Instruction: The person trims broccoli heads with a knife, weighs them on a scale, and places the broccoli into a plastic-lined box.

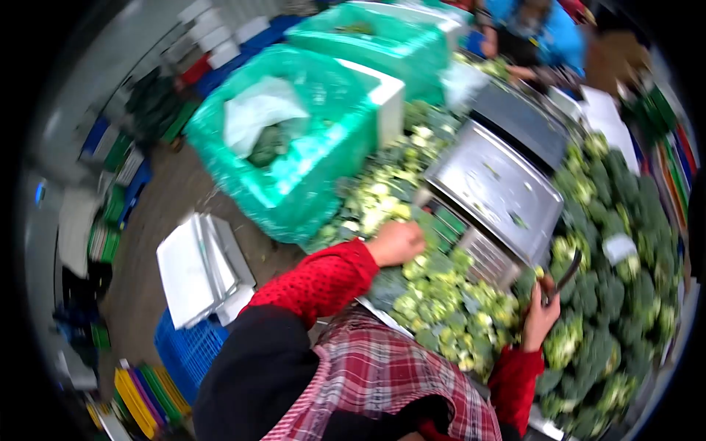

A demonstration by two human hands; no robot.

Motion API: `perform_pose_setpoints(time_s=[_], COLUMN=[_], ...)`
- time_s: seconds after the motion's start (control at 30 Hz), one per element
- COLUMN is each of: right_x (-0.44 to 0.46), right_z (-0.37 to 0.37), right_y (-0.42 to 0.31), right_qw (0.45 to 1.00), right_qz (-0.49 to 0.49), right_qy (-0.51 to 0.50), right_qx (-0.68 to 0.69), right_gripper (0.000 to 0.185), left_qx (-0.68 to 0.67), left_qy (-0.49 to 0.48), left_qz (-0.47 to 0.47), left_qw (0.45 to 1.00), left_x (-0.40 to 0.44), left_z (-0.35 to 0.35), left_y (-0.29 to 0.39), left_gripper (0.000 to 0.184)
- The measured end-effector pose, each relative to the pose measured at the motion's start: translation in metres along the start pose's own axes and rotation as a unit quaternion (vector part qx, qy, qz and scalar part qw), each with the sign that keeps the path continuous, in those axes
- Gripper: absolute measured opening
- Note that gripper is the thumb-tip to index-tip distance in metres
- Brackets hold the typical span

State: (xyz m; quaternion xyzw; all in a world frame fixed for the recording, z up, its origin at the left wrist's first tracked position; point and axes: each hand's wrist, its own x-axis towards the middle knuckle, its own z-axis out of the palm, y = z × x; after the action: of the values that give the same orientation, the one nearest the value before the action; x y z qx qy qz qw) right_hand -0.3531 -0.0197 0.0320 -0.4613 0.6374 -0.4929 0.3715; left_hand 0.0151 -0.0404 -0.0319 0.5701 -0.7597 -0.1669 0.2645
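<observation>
In the head view my left hand (397, 243) is closed, its fingers curled down at the edge of the heaped pale-green broccoli trimmings (441, 305). Dark green broccoli lies against the fingertips, and whether they grip any of it is hidden. My right hand (540, 321) is closed around a knife (567, 274) with a dark, curved blade pointing up and away. Many broccoli heads (614, 294) are piled just right of this hand. Between and beyond my hands stands a weighing scale (496, 187) with a metal pan, a few green scraps on it.
Left of the scale is a white foam box lined with a green plastic bag (294, 198); a second lined box (382, 40) stands behind. On the floor side are white panels (195, 268) and a blue crate (187, 356). Another person (540, 37) works at the far end.
</observation>
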Motion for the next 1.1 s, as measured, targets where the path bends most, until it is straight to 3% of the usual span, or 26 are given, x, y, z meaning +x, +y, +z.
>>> perform_pose_setpoints(time_s=[0.07, 0.13, 0.2, 0.23, 0.27, 0.3, 0.37, 0.4, 0.43, 0.47, 0.5, 0.53, 0.57, 0.63, 0.67, 0.73, 0.77, 0.8, 0.83, 0.87, 0.9, 1.0, 1.03, 1.1], right_x=[-0.004, -0.012, -0.014, -0.019, -0.021, -0.021, -0.039, -0.037, -0.045, -0.053, -0.052, -0.057, -0.063, -0.073, -0.082, -0.091, -0.094, -0.097, -0.100, -0.100, -0.101, -0.101, -0.103, -0.104], right_z=[0.009, 0.022, 0.027, 0.036, 0.043, 0.050, 0.079, 0.084, 0.098, 0.111, 0.112, 0.121, 0.125, 0.133, 0.135, 0.137, 0.140, 0.143, 0.147, 0.151, 0.153, 0.151, 0.149, 0.143], right_y=[0.003, -0.012, -0.010, -0.012, -0.012, -0.010, -0.036, -0.025, -0.047, -0.059, -0.040, -0.042, -0.045, -0.056, -0.060, -0.037, -0.025, -0.019, -0.025, -0.029, -0.032, -0.028, -0.029, -0.022], right_qw=[0.992, 0.990, 0.994, 0.994, 0.994, 0.990, 0.993, 0.981, 0.978, 0.988, 0.977, 0.985, 0.985, 0.984, 0.985, 0.983, 0.985, 0.987, 0.986, 0.986, 0.982, 0.974, 0.975, 0.976], right_qz=[-0.082, -0.097, -0.050, -0.069, -0.067, -0.076, -0.062, -0.126, -0.108, -0.068, -0.112, -0.093, -0.083, -0.051, -0.024, -0.057, -0.058, -0.058, -0.030, -0.027, -0.041, -0.074, -0.050, -0.026], right_qy=[-0.061, -0.070, -0.062, -0.046, -0.044, -0.052, -0.044, -0.062, -0.071, -0.067, -0.061, -0.062, -0.063, -0.074, -0.076, -0.060, -0.060, -0.064, -0.077, -0.077, -0.100, -0.132, -0.135, -0.137], right_qx=[-0.078, -0.079, -0.079, -0.070, -0.074, -0.103, -0.085, -0.134, -0.164, -0.119, -0.170, -0.133, -0.140, -0.154, -0.156, -0.164, -0.151, -0.137, -0.145, -0.142, -0.157, -0.170, -0.170, -0.169], right_gripper=[0.036, 0.035, 0.034, 0.030, 0.030, 0.028, 0.024, 0.027, 0.027, 0.026, 0.028, 0.031, 0.033, 0.035, 0.036, 0.037, 0.036, 0.035, 0.035, 0.035, 0.035, 0.035, 0.034, 0.033], left_qx=[0.098, 0.016, 0.037, -0.027, -0.002, -0.006, 0.152, 0.186, 0.267, 0.367, 0.404, 0.430, 0.488, 0.562, 0.590, 0.657, 0.664, 0.603, 0.587, 0.570, 0.557, 0.499, 0.496, 0.451], left_qy=[-0.110, -0.112, -0.090, 0.009, 0.073, 0.069, -0.022, -0.041, -0.019, -0.074, -0.093, -0.169, -0.158, -0.250, -0.261, -0.268, -0.284, -0.331, -0.329, -0.327, -0.281, -0.206, -0.244, -0.246], left_qz=[0.057, 0.131, 0.041, 0.056, -0.047, -0.042, -0.200, -0.173, -0.144, -0.095, -0.065, -0.174, -0.192, -0.231, -0.234, -0.220, -0.204, -0.209, -0.243, -0.277, -0.286, -0.347, -0.310, -0.225], left_qw=[0.987, 0.985, 0.994, 0.998, 0.996, 0.997, 0.968, 0.966, 0.953, 0.923, 0.908, 0.870, 0.837, 0.753, 0.727, 0.669, 0.661, 0.695, 0.698, 0.701, 0.727, 0.767, 0.774, 0.828], left_x=[-0.012, -0.031, -0.027, -0.013, -0.001, 0.008, 0.030, 0.023, 0.006, -0.002, -0.001, 0.013, 0.018, 0.031, 0.032, 0.034, 0.038, 0.045, 0.046, 0.047, 0.045, 0.052, 0.050, 0.053], left_z=[-0.035, -0.087, -0.169, -0.200, -0.231, -0.259, -0.289, -0.285, -0.263, -0.270, -0.278, -0.294, -0.296, -0.307, -0.298, -0.270, -0.262, -0.265, -0.259, -0.249, -0.248, -0.262, -0.264, -0.284], left_y=[0.018, 0.025, 0.014, -0.022, -0.050, -0.093, -0.203, -0.250, -0.335, -0.351, -0.384, -0.355, -0.364, -0.345, -0.371, -0.430, -0.429, -0.374, -0.375, -0.383, -0.433, -0.438, -0.434, -0.356], left_gripper=[0.021, 0.021, 0.018, 0.016, 0.017, 0.017, 0.026, 0.035, 0.037, 0.032, 0.040, 0.052, 0.064, 0.059, 0.054, 0.047, 0.044, 0.046, 0.045, 0.045, 0.045, 0.045, 0.048, 0.059])
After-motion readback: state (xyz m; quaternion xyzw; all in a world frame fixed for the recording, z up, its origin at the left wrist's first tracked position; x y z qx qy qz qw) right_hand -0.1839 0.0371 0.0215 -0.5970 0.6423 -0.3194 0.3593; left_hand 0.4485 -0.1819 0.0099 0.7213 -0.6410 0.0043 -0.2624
